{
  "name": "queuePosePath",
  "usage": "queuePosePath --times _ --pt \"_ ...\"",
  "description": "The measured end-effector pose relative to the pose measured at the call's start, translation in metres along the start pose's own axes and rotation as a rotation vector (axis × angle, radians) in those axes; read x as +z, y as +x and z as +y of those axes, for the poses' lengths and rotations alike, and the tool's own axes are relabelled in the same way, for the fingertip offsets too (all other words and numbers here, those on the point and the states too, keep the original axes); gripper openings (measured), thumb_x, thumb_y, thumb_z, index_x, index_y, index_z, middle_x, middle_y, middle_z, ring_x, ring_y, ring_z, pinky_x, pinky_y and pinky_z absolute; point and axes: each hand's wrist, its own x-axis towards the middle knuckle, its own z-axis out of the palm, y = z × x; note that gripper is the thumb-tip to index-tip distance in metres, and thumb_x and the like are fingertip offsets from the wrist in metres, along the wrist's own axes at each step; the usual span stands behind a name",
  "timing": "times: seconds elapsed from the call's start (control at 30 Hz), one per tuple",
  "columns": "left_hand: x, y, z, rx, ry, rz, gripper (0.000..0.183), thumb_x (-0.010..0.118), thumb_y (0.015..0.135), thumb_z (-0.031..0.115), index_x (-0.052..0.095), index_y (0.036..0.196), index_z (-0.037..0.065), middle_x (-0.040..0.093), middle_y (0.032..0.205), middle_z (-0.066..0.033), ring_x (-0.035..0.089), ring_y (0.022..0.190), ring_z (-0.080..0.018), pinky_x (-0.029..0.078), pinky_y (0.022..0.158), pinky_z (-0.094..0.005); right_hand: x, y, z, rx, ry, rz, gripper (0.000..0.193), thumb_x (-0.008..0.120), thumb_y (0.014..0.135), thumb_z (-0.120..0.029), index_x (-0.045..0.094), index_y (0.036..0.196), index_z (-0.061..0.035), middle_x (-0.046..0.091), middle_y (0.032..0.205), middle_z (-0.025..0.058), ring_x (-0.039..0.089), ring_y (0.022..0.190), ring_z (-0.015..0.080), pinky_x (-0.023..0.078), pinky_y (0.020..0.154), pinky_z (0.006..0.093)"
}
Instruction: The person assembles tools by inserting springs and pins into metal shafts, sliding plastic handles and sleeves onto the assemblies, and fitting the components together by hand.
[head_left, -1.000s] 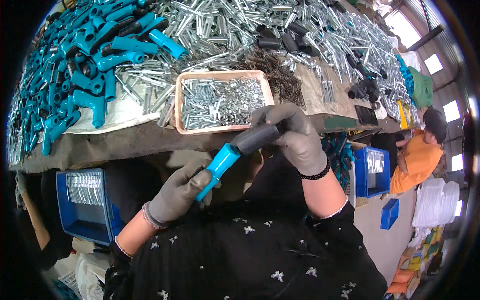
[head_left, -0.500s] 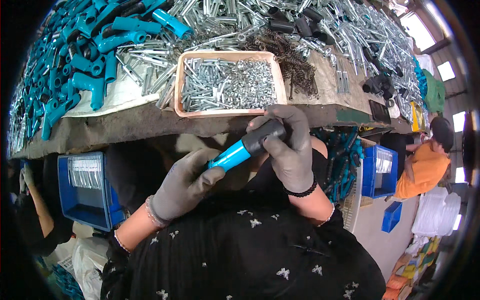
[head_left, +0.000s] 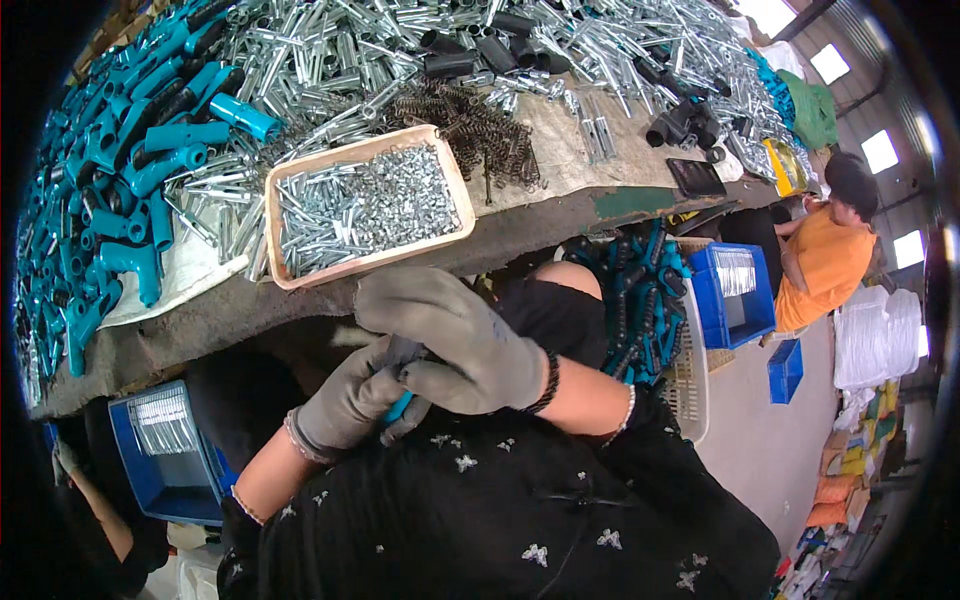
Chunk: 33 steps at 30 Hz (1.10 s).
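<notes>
In front of my black top, my two grey-gloved hands meet around a teal handle (head_left: pixel 398 407), probably the teal-and-black tubular one seen earlier. My left hand (head_left: pixel 352 400) is closed around it, and only a small teal piece shows below the fingers. Over its upper end bends my right hand (head_left: pixel 455 345), thumb beneath and fingers curled across the top. The black end is hidden by the gloves. Just beyond the hands, a shallow pale tray (head_left: pixel 375 262) of small metal pins and bushings rests at the bench edge.
Teal tool housings (head_left: pixel 130 262) heap at the left. Dark springs (head_left: pixel 480 135), black sleeves (head_left: pixel 690 122) and metal rods (head_left: pixel 590 45) cover the bench. A crate of teal-and-black handles (head_left: pixel 640 300) stands right, blue bins (head_left: pixel 165 450) left. A person in orange (head_left: pixel 825 260) sits far right.
My right hand has swung left and now covers the black end of the handle, which was visible before. The handle has drawn nearer my body. The whole view has turned, shifting the bench leftward.
</notes>
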Motion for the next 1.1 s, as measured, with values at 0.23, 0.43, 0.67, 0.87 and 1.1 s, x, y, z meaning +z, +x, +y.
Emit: queuePosePath --times 0.23,0.43,0.67,0.87,1.1 --pt "-0.007 -0.002 -0.003 0.006 0.170 0.264 0.038 0.055 0.102 0.037 0.054 0.121 0.003 0.054 0.067 -0.0020 0.047 0.051 -0.0098 0.037 0.049 -0.0247 -0.082 0.013 0.041 0.627 -0.963 0.331 0.041 0.073 0.085 -0.023 0.065 0.122 -0.0053 0.065 0.120 0.0188 0.059 0.114 0.0376 0.047 0.094 0.0445" --pt "-0.006 -0.013 -0.009 -0.084 0.186 0.345 0.041 0.055 0.102 0.041 0.055 0.120 0.004 0.054 0.066 -0.0023 0.048 0.052 -0.0094 0.036 0.049 -0.0249 -0.131 -0.008 0.083 0.706 -0.690 0.483 0.025 0.066 0.089 -0.017 0.072 0.107 -0.0004 0.073 0.101 0.0182 0.070 0.095 0.0321 0.052 0.087 0.0385" --pt "-0.017 -0.025 -0.019 0.035 0.178 0.384 0.053 0.053 0.100 0.055 0.056 0.117 0.005 0.051 0.059 -0.0017 0.047 0.049 -0.0112 0.036 0.052 -0.0259 -0.156 -0.020 0.112 0.753 -0.843 0.418 0.024 0.064 0.094 -0.020 0.071 0.107 -0.0015 0.073 0.099 0.0190 0.070 0.094 0.0361 0.053 0.082 0.0412" --pt "-0.017 -0.027 -0.020 0.013 0.187 0.399 0.055 0.055 0.098 0.057 0.056 0.117 0.005 0.051 0.060 -0.0015 0.046 0.049 -0.0107 0.035 0.051 -0.0258 -0.151 -0.024 0.100 0.926 -1.242 0.417 0.031 0.061 0.098 -0.030 0.068 0.105 -0.0006 0.070 0.094 0.0225 0.067 0.090 0.0416 0.052 0.081 0.0437" --pt "-0.025 -0.031 -0.019 0.032 0.152 0.425 0.046 0.062 0.097 0.044 0.056 0.118 0.004 0.053 0.067 -0.0018 0.049 0.052 -0.0104 0.039 0.052 -0.0262 -0.133 -0.012 0.056 0.678 -0.374 0.697 0.024 0.056 0.098 -0.013 0.065 0.113 0.0037 0.067 0.091 0.0068 0.062 0.080 0.0121 0.051 0.072 0.0267"
